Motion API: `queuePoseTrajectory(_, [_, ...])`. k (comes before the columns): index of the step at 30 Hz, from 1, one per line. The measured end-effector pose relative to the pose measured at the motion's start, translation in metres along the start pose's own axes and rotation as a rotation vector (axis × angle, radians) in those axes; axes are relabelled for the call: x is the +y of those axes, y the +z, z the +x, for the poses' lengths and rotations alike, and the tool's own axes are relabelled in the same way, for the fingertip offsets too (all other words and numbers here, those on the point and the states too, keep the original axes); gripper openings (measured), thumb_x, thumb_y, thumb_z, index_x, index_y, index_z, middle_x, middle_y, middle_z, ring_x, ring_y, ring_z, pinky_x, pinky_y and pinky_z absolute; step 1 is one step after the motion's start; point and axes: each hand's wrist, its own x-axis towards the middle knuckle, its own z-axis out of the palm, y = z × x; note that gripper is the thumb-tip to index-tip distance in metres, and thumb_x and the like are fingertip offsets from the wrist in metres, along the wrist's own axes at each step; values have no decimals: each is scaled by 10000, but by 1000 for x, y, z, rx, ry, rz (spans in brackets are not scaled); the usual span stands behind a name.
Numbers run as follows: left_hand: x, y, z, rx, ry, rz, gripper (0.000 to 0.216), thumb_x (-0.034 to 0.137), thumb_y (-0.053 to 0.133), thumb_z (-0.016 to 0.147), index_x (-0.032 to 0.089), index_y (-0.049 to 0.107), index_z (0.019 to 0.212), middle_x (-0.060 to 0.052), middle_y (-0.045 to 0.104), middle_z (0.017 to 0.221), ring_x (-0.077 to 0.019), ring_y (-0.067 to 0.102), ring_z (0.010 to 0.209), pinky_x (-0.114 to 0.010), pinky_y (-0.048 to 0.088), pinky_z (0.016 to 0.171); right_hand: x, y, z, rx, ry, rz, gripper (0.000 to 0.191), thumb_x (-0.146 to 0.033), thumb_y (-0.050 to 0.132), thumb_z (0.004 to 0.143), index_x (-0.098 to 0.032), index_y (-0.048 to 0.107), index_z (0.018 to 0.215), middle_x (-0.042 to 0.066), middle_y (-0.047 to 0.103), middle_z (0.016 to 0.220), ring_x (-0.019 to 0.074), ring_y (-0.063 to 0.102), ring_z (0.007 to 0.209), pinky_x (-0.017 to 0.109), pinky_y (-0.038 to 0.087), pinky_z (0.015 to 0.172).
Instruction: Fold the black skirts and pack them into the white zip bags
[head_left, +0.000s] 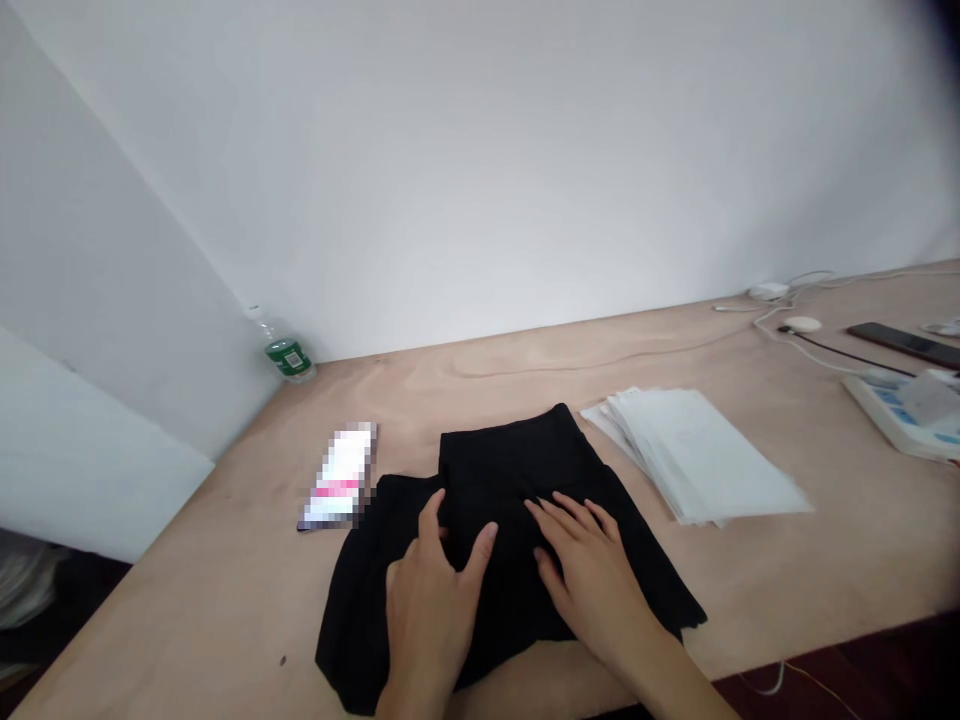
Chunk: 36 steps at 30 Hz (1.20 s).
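A black garment (517,470) lies partly folded on the wooden table (225,620), near its front edge. My left hand (431,600) rests flat on the garment's left half, fingers spread. My right hand (589,570) lies flat on the right half, fingers stretched forward and pressing the cloth. Neither hand grips anything.
A phone (341,478) lies left of the garment. A stack of white sheets (697,455) sits to the right. A plastic bottle (283,350) stands at the back left by the wall. Cables, a small white device (801,324), a dark remote (904,342) and a white power strip (900,410) crowd the far right.
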Motion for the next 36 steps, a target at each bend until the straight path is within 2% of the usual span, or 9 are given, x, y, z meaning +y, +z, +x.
queuePoseTrajectory(6, [-2,-5,6,158,-89,-109,618,381,573,736,211,319,1273,-85,629,941,-285,623,870,-386,465,708,-3,-10,1,-44,-88,51,559,-254,480,797,-268,357,1341,13,484,1326,234,409,1211,478,261,1004])
queuePoseTrajectory(9, [-1,-15,8,324,-118,-150,636,357,591,726,249,290,1276,-38,622,915,-272,610,880,-403,457,739,-4,-13,-1,57,-105,103,498,-255,497,799,-265,419,1291,31,543,1255,226,472,1135,436,329,936])
queuePoseTrajectory(13, [6,-12,6,524,102,-235,601,277,608,726,242,333,1260,-34,597,946,-227,586,909,-388,452,811,-3,-10,-3,174,-31,188,293,-205,438,850,-252,540,1120,31,649,1031,199,564,945,377,391,786])
queuePoseTrajectory(17, [12,8,-1,337,616,-175,563,153,587,731,244,388,1250,-56,588,1015,-218,553,971,-397,441,860,1,-9,-5,207,81,241,314,-232,371,893,-247,486,1186,38,653,956,193,585,868,373,402,757])
queuePoseTrajectory(19, [11,18,-5,201,743,-89,603,128,598,711,253,391,1264,-74,574,1089,-249,516,1034,-432,439,861,2,-10,-6,230,162,244,336,-265,316,915,-259,467,1215,45,643,959,197,585,862,382,405,772])
queuePoseTrajectory(25, [-5,29,-10,179,724,-74,427,99,535,764,249,497,1162,-77,546,1107,-236,508,1036,-421,478,840,3,-14,-3,233,284,298,412,-391,386,877,-245,423,1260,35,637,830,214,587,770,403,420,764])
queuePoseTrajectory(29, [-7,29,-12,244,794,-125,325,40,507,780,212,569,1049,-73,578,1045,-205,527,991,-370,501,816,1,-15,3,241,272,276,400,-315,447,826,-230,458,1216,28,628,809,204,586,742,392,424,751])
queuePoseTrajectory(32, [-6,31,-13,259,862,-148,326,-5,492,784,194,588,1024,-69,603,1040,-193,519,1007,-355,504,830,1,-15,4,254,233,151,357,-238,421,824,-224,500,1172,35,631,810,206,580,767,396,406,752])
queuePoseTrajectory(36, [-7,36,-14,157,913,-93,350,-25,459,791,189,605,1026,-59,633,1059,-204,496,1069,-365,516,851,7,-14,4,184,174,-48,316,-206,383,844,-220,552,1110,54,653,883,242,570,835,420,392,738])
